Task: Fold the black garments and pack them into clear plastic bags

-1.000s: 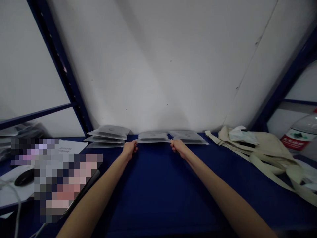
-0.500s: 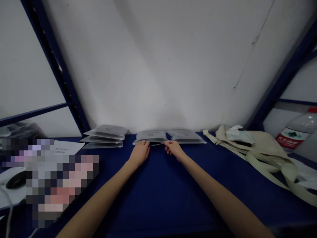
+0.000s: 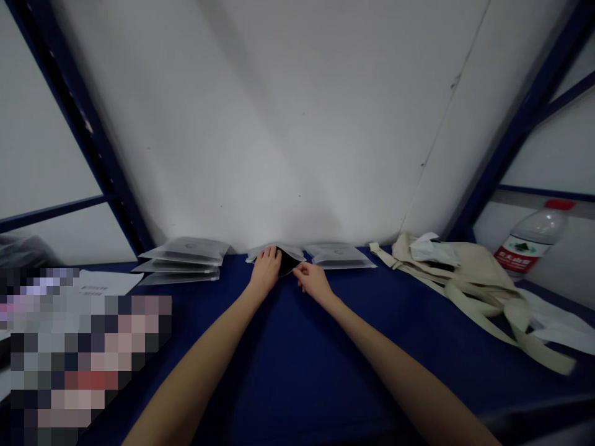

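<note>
A frosted plastic bag (image 3: 292, 249) lies at the back middle of the blue table, its near edge spread apart to show a dark inside. My left hand (image 3: 266, 270) is on the bag's left part, fingers closed around its upper layer. With thumb and fingers pinched, my right hand (image 3: 312, 277) grips the bag's lower right edge. To the left is a stack of similar frosted bags (image 3: 186, 253). Just right of the middle one lies another frosted bag (image 3: 339, 255).
On the right are a beige cloth bag (image 3: 474, 266) with long straps and a red-capped bottle (image 3: 523, 248). Papers (image 3: 111, 283) and blurred-out items cover the left side. A white wall (image 3: 297, 124) rises behind the blue table (image 3: 288, 371).
The middle bag's mouth has opened wider, showing its dark inside. My left hand has moved onto its upper layer. The whole view has shifted, with things appearing slightly further left.
</note>
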Demonstrator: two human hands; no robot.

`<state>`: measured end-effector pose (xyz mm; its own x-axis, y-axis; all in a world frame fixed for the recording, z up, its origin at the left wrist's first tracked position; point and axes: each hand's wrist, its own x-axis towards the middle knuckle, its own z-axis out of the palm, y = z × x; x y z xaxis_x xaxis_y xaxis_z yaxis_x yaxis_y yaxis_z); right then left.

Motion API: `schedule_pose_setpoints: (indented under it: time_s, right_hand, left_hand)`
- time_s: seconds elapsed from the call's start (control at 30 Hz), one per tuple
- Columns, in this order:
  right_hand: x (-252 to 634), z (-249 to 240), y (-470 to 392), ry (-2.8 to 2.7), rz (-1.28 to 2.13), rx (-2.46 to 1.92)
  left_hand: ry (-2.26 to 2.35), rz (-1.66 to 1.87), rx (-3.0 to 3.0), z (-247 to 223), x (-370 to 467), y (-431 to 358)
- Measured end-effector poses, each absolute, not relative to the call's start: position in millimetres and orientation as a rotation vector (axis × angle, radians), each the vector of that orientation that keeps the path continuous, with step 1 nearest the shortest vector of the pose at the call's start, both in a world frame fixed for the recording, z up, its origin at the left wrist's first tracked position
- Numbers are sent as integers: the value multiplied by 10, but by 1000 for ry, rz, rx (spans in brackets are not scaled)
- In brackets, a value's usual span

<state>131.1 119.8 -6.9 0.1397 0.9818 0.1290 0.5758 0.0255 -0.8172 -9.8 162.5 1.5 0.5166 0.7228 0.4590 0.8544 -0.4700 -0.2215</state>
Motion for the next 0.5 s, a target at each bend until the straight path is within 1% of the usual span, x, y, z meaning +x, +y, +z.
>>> schedule_pose_setpoints:
  time_s: [0.17, 0.4, 0.5]
  right_hand:
    - [1261, -40, 1097, -1855, 87, -1821]
    - [1280, -32, 1095, -1949, -11, -1916]
    - [1286, -29, 1102, -1937, -9, -1940]
  left_hand:
    - [-1273, -419, -2374, 31, -68, 1690]
    - [-1282, -612, -2649, 43, -267, 1720]
    - [-1234, -792, -2811, 70, -370, 1648]
